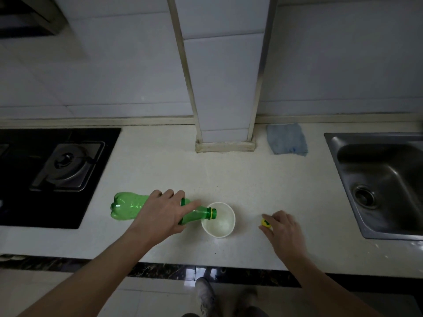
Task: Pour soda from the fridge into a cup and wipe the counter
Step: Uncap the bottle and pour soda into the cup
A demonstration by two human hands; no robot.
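Lighting: dim, cool, even; no source in view.
Corners: darkened; hob (57, 175) at the left edge of the counter (160, 161) near black.
Shadows: soft, barely marked.
Glare: small highlights on green bottle (128, 205), sink (389, 179) and the counter's glossy front edge.
Colour: muted, save the bottle and yellow cap (265, 223).
Distortion: wall tiles (114, 65) bowed and splayed.
Focus: slightly soft, grainy.

The person has bare forearms (96, 271), scuffed grey shoes (206, 296) and dark trouser legs (258, 313).

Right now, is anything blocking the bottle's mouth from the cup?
Nothing visible. The left hand tips the green bottle, its open mouth over the white cup; the yellow cap is off, held by the right hand.
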